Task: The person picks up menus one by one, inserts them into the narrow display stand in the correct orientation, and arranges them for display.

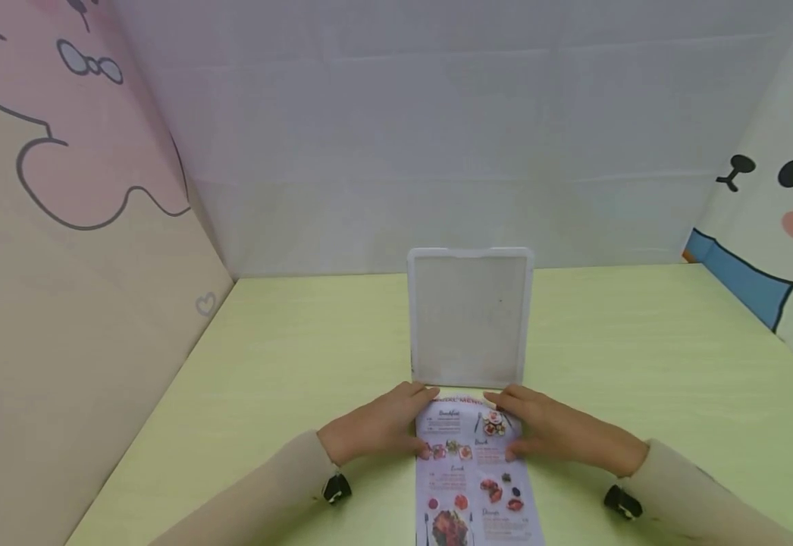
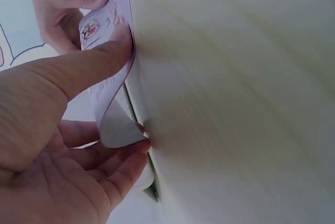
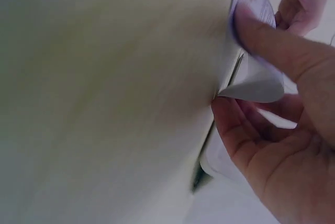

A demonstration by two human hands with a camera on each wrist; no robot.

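Observation:
A printed menu sheet (image 1: 474, 470) with food pictures lies lengthwise on the yellow-green table (image 1: 287, 356), its far end at the foot of a clear upright sign holder (image 1: 469, 318). My left hand (image 1: 383, 425) pinches the sheet's left edge and my right hand (image 1: 553, 428) its right edge. In the left wrist view my left hand (image 2: 131, 96) has its thumb on top of the curled sheet (image 2: 112, 124) and its fingers beneath. The right wrist view shows my right hand (image 3: 230, 67) gripping the sheet (image 3: 256, 85) the same way, beside the holder's base (image 3: 201, 174).
Panels wall the table on three sides: a pink cartoon panel (image 1: 62, 189) on the left, a plain pale one (image 1: 437, 136) behind, a white cartoon panel (image 1: 772, 220) on the right. Bare tabletop spreads to both sides of the holder.

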